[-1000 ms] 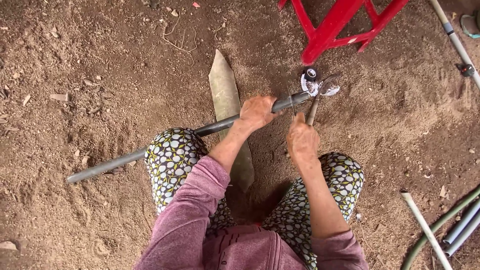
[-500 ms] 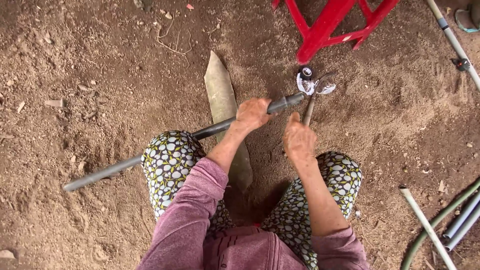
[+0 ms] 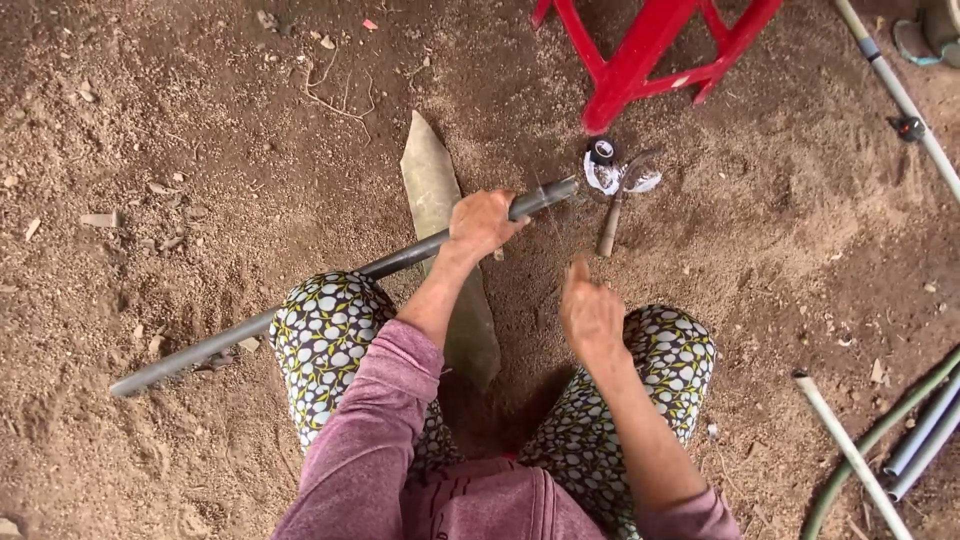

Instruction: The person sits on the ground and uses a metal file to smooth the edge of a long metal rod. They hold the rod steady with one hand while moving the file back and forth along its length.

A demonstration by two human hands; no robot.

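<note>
A person crouches over bare dirt ground point(image 3: 180, 120), knees in patterned trousers point(image 3: 325, 330) either side of a flat, pointed slab point(image 3: 440, 230) that lies lengthwise between the legs, its tip aimed at the far edge of the ground. A red plastic stool point(image 3: 660, 50) stands at the far edge, right of centre. A long dark grey pipe point(image 3: 300, 300) runs slantwise from the left side of the ground, across the left knee and over the slab, its open end stopping just short of the stool's legs. The left hand point(image 3: 482, 222) is wrapped around the pipe near that end, fingers closed tight on it. Pale pipes and a green hose point(image 3: 870, 440) lie in the near right corner; another pale pipe point(image 3: 900, 95) crosses the far right corner. The right hand point(image 3: 590, 312) hovers empty above the right knee, loosely curled with one finger raised, touching nothing. Just beyond it a wooden-handled tool point(image 3: 612, 220) lies on the dirt, its metal head beside a small round roll of tape point(image 3: 602, 152) at the stool's foot.
</note>
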